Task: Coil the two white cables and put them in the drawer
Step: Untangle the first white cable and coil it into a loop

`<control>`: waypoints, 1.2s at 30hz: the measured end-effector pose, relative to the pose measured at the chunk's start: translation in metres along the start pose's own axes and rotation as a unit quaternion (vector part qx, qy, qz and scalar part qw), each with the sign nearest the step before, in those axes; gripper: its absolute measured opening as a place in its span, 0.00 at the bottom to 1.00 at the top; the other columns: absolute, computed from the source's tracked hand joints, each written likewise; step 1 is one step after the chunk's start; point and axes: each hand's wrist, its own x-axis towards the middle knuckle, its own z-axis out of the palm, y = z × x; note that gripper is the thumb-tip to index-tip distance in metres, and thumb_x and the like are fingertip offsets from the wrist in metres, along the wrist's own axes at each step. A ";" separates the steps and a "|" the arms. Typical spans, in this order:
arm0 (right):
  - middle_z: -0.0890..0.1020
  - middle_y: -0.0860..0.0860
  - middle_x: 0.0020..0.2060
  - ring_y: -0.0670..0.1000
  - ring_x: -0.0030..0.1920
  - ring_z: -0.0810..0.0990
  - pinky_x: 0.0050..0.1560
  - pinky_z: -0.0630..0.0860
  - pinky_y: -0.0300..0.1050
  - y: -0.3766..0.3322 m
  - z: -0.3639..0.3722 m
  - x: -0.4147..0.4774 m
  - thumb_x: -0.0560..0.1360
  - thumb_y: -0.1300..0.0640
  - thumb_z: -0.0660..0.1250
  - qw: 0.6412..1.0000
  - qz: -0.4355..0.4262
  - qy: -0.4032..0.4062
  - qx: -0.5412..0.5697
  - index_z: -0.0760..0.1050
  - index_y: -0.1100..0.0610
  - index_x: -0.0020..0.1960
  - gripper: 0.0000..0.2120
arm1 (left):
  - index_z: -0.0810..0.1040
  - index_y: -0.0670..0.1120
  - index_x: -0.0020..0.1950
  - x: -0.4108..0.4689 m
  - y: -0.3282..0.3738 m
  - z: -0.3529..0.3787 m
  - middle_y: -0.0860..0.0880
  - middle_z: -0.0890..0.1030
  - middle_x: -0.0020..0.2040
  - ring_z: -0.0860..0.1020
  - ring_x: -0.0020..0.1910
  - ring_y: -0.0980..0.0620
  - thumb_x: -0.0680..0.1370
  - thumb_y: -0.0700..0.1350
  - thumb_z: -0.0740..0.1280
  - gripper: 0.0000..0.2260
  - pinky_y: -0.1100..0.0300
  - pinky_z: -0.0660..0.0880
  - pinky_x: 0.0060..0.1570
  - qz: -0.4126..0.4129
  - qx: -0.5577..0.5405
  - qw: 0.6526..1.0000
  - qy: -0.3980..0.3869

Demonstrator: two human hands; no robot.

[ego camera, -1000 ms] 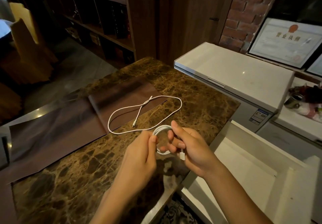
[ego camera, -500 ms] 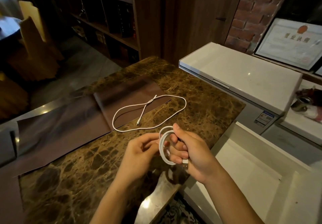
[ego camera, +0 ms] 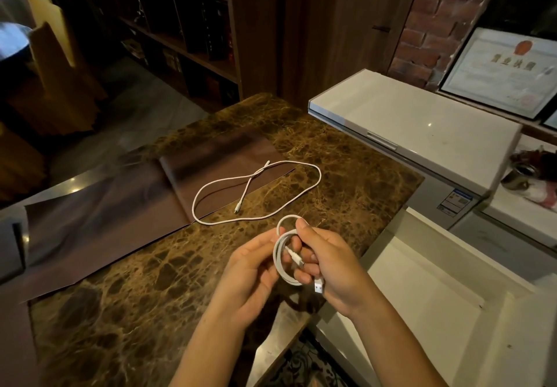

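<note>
One white cable point(ego camera: 278, 258) is wound into a small coil held between both hands above the near edge of the marble table point(ego camera: 126, 290). My right hand point(ego camera: 334, 263) grips the coil's right side, with a USB plug sticking out below its fingers. My left hand point(ego camera: 253, 272) pinches the coil's left side. The second white cable point(ego camera: 304, 196) lies loose in a wide loop on the table just beyond the hands. The open white drawer point(ego camera: 428, 305) sits to the right, below table height.
A brown mat point(ego camera: 114, 205) covers the table's left part, under one end of the loose cable. A white chest appliance point(ego camera: 422, 127) stands behind the drawer, a framed certificate point(ego camera: 500, 73) leans on the brick wall, and dark bookshelves point(ego camera: 180, 25) stand at the back left.
The coil has been turned and tightened in the hands; its small plug end now lies across the coil's middle. The loose cable has not moved.
</note>
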 end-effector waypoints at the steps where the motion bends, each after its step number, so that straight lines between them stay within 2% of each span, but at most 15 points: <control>1: 0.69 0.51 0.27 0.47 0.25 0.69 0.30 0.68 0.41 0.001 0.001 0.001 0.83 0.47 0.60 1.000 -0.005 0.005 -0.007 0.74 0.58 0.38 0.20 | 0.81 0.35 0.62 0.000 -0.002 0.000 0.35 0.84 0.50 0.85 0.43 0.44 0.81 0.35 0.63 0.13 0.53 0.85 0.41 -0.010 -0.012 1.000 -0.015; 5: 0.70 0.48 0.24 0.43 0.22 0.70 0.27 0.69 0.38 -0.002 0.000 0.002 0.84 0.48 0.59 0.999 -0.006 0.040 0.016 0.72 0.58 0.38 0.20 | 0.79 0.46 0.67 -0.005 -0.011 -0.003 0.36 0.84 0.57 0.84 0.52 0.40 0.80 0.34 0.64 0.17 0.45 0.82 0.55 -0.002 -0.009 1.000 -0.005; 8: 0.70 0.47 0.22 0.45 0.21 0.70 0.26 0.68 0.38 -0.001 0.000 0.002 0.84 0.48 0.59 0.997 -0.001 0.063 0.040 0.71 0.58 0.37 0.20 | 0.79 0.48 0.68 -0.015 -0.012 -0.003 0.37 0.85 0.58 0.85 0.53 0.43 0.80 0.35 0.64 0.18 0.55 0.82 0.49 0.049 0.095 0.994 -0.027; 11: 0.67 0.47 0.23 0.46 0.23 0.69 0.28 0.67 0.40 0.001 -0.001 0.005 0.84 0.47 0.59 0.995 -0.003 0.087 0.055 0.71 0.57 0.38 0.19 | 0.74 0.49 0.73 -0.022 -0.014 -0.009 0.41 0.83 0.63 0.83 0.61 0.44 0.76 0.25 0.65 0.29 0.55 0.81 0.56 0.087 0.163 0.979 -0.087; 13: 0.67 0.48 0.24 0.47 0.26 0.71 0.29 0.68 0.41 0.003 -0.001 0.007 0.83 0.47 0.60 0.994 -0.004 0.096 0.059 0.72 0.57 0.38 0.19 | 0.71 0.51 0.75 -0.026 -0.014 -0.011 0.46 0.82 0.66 0.81 0.63 0.46 0.75 0.24 0.67 0.34 0.51 0.80 0.61 0.133 0.242 0.956 -0.095; 15: 0.67 0.49 0.24 0.48 0.27 0.73 0.29 0.71 0.40 0.003 0.001 0.007 0.83 0.47 0.60 0.993 -0.002 0.099 0.059 0.72 0.57 0.39 0.19 | 0.70 0.54 0.76 -0.028 -0.015 -0.009 0.52 0.82 0.64 0.83 0.60 0.49 0.74 0.27 0.72 0.36 0.50 0.80 0.61 0.186 0.344 0.918 -0.065; 20: 0.74 0.46 0.22 0.46 0.27 0.78 0.34 0.77 0.43 0.000 0.004 0.007 0.84 0.47 0.60 0.993 0.008 0.106 0.057 0.72 0.58 0.41 0.18 | 0.66 0.58 0.77 -0.028 -0.014 -0.008 0.61 0.81 0.64 0.81 0.62 0.56 0.73 0.35 0.77 0.39 0.62 0.78 0.61 0.243 0.445 0.860 -0.052; 22: 0.70 0.46 0.22 0.46 0.25 0.73 0.33 0.71 0.43 0.002 0.003 0.008 0.83 0.47 0.60 0.992 0.004 0.099 0.076 0.71 0.57 0.40 0.18 | 0.70 0.58 0.76 -0.026 -0.013 -0.011 0.62 0.81 0.64 0.81 0.62 0.57 0.73 0.37 0.77 0.35 0.62 0.78 0.61 0.264 0.480 0.834 -0.065; 24: 0.66 0.47 0.23 0.44 0.23 0.68 0.29 0.66 0.41 0.004 0.002 0.010 0.83 0.47 0.60 0.991 0.005 0.094 0.093 0.71 0.57 0.39 0.19 | 0.79 0.55 0.69 -0.023 -0.012 -0.014 0.61 0.83 0.60 0.81 0.61 0.58 0.74 0.40 0.77 0.25 0.61 0.79 0.58 0.328 0.520 0.787 -0.048; 27: 0.65 0.47 0.25 0.44 0.23 0.66 0.30 0.68 0.40 0.008 0.003 0.013 0.83 0.47 0.60 0.992 0.010 0.097 0.085 0.73 0.57 0.39 0.19 | 0.86 0.52 0.58 -0.021 -0.016 -0.013 0.62 0.85 0.55 0.83 0.57 0.61 0.76 0.40 0.74 0.12 0.62 0.80 0.55 0.399 0.517 0.757 -0.005; 29: 0.64 0.48 0.25 0.46 0.25 0.65 0.31 0.67 0.41 0.010 0.003 0.015 0.83 0.46 0.61 0.991 0.011 0.091 0.102 0.73 0.57 0.39 0.19 | 0.85 0.54 0.58 -0.020 -0.019 -0.011 0.63 0.85 0.56 0.82 0.58 0.61 0.77 0.39 0.72 0.13 0.67 0.78 0.57 0.421 0.497 0.759 0.023; 31: 0.63 0.48 0.26 0.46 0.25 0.63 0.31 0.65 0.43 0.008 0.002 0.018 0.83 0.47 0.61 0.989 0.003 0.088 0.118 0.74 0.56 0.38 0.19 | 0.84 0.54 0.59 -0.018 -0.022 -0.011 0.59 0.85 0.59 0.82 0.60 0.60 0.77 0.43 0.71 0.11 0.66 0.77 0.59 0.407 0.446 0.794 0.061; 32: 0.63 0.48 0.26 0.46 0.25 0.62 0.31 0.65 0.43 0.007 0.000 0.020 0.83 0.47 0.62 0.988 -0.003 0.090 0.127 0.74 0.56 0.38 0.19 | 0.85 0.52 0.58 -0.018 -0.022 -0.010 0.57 0.86 0.59 0.84 0.58 0.56 0.77 0.46 0.70 0.11 0.62 0.80 0.56 0.382 0.405 0.826 0.086; 34: 0.61 0.48 0.25 0.46 0.24 0.61 0.29 0.64 0.42 0.003 -0.003 0.023 0.83 0.49 0.62 0.985 -0.012 0.091 0.147 0.74 0.57 0.38 0.18 | 0.86 0.48 0.55 -0.019 -0.016 -0.010 0.53 0.88 0.52 0.86 0.45 0.48 0.76 0.47 0.69 0.11 0.58 0.82 0.40 0.344 0.325 0.871 0.135; 36: 0.61 0.48 0.25 0.46 0.23 0.61 0.27 0.65 0.41 0.001 -0.006 0.023 0.82 0.50 0.63 0.986 -0.010 0.077 0.145 0.73 0.59 0.38 0.17 | 0.87 0.44 0.50 -0.021 -0.006 -0.013 0.49 0.89 0.44 0.86 0.40 0.49 0.77 0.47 0.67 0.11 0.61 0.83 0.38 0.338 0.280 0.881 0.179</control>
